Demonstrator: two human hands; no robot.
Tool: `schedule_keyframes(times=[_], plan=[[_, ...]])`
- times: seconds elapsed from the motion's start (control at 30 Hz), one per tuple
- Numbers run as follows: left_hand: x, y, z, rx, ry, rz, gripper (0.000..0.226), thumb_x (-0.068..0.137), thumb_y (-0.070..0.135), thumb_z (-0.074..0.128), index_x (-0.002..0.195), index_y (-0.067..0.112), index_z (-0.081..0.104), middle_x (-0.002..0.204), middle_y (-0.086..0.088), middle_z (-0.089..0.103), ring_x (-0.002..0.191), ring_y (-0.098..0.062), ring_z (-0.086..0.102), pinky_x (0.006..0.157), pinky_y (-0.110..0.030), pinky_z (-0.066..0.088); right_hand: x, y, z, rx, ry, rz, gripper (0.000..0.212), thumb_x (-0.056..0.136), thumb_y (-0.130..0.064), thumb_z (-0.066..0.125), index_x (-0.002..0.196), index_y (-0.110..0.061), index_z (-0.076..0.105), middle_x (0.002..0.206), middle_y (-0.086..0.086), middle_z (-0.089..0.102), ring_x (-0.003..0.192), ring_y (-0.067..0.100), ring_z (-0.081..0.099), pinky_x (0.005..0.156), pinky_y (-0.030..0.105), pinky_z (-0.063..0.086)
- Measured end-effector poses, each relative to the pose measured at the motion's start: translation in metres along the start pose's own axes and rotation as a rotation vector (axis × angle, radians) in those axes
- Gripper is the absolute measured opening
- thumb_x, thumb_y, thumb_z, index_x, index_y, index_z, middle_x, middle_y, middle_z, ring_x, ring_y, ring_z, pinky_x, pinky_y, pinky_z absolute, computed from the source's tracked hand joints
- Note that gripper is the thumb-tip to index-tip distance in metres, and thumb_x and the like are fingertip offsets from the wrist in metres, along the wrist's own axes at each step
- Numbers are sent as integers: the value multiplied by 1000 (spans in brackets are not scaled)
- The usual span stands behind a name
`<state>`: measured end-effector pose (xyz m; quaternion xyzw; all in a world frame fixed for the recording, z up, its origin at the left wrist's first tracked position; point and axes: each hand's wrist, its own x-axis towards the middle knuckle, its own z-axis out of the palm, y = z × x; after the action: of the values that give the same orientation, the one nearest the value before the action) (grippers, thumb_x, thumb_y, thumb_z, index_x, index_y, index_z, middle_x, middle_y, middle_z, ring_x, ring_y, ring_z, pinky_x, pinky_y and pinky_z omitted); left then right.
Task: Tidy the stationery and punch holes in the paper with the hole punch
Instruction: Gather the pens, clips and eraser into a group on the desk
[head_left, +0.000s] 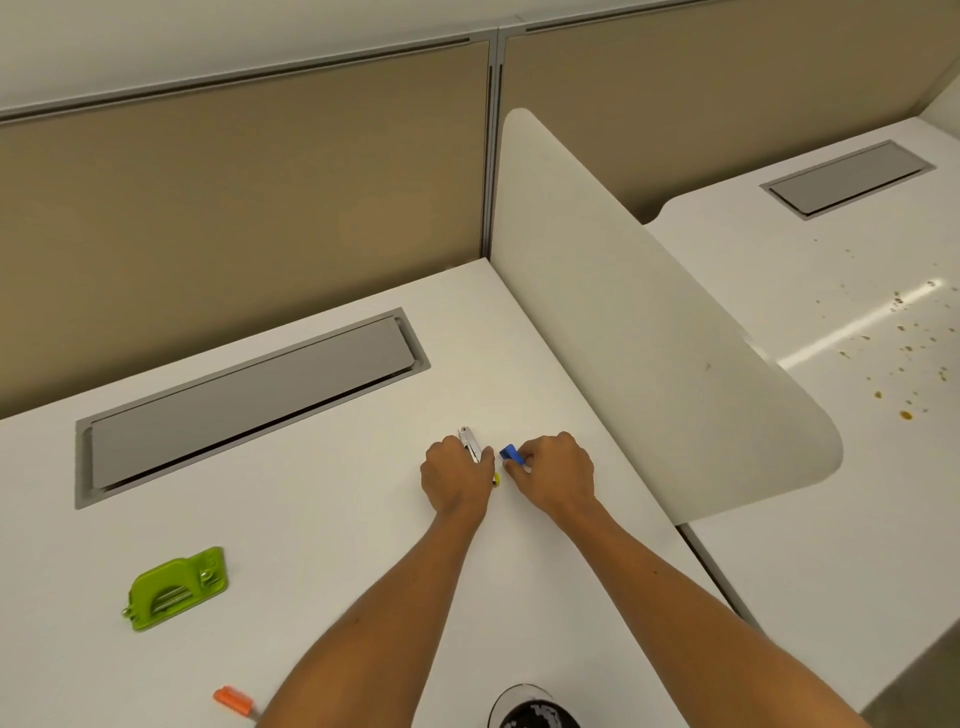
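Observation:
My left hand (456, 475) is closed around a small silver metal tool (469, 442) whose tip sticks out past the fingers; a bit of yellow (496, 480) shows under the hand. Just to its right, my right hand (556, 470) pinches a small blue piece (511, 453) between fingertips. Both hands rest on the white desk (332, 509), almost touching. A green hole punch (176, 587) lies flat at the desk's front left. An orange marker (235, 701) lies near the front edge, partly hidden by my left forearm. No paper is visible.
A grey cable hatch (249, 400) is set into the desk at the back left. A white curved divider (649, 332) borders the desk on the right; beyond it is a stained neighbouring desk (857, 322). A dark round object (535, 709) shows at the bottom edge.

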<state>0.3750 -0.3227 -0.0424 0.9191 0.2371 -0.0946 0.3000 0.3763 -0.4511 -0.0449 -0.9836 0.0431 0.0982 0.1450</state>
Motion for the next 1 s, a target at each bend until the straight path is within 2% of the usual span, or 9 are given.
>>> schedule_keyframes(times=[0.13,0.23,0.3,0.53,0.8,1.0], plan=[[-3,-4,-9,26,51,64,48,89,52,63,97,6,62,98,-11,65,88,-29,64,68,-33,44,-3,2,1,9,30,6,40,90,-52,58,110,-20,71,101,0,73,102,21,61,80,36,54],[-3,-16,-25,54,106,147,48,88,51,62,104,6,60,104,-10,62,94,-30,63,76,-39,49,-6,5,-6,35,66,37,46,91,-51,56,126,-21,62,114,-1,70,110,22,58,82,37,53],[-2,-28,-36,79,127,203,49,88,50,63,110,6,58,108,-9,61,99,-29,61,80,-40,48,-8,6,-12,42,81,43,50,90,-51,57,129,-20,59,117,0,69,112,23,58,82,37,53],[-21,-81,-72,135,155,294,49,89,45,63,115,5,55,113,-10,60,104,-30,58,84,-41,45,-29,-12,-25,9,92,-12,50,88,-51,60,125,-18,59,113,1,68,108,24,58,78,36,50],[-58,-142,-105,216,168,307,50,90,48,59,118,7,54,114,-8,59,103,-28,56,82,-39,44,-67,-72,-20,-21,97,-142,50,86,-52,60,120,-15,62,104,3,68,101,27,60,77,35,49],[-85,-195,-131,285,171,301,55,90,54,54,124,11,50,121,-5,57,110,-26,53,87,-38,42,-105,-123,2,-2,67,-239,52,86,-53,61,123,-17,62,112,3,69,106,24,61,77,34,51]])
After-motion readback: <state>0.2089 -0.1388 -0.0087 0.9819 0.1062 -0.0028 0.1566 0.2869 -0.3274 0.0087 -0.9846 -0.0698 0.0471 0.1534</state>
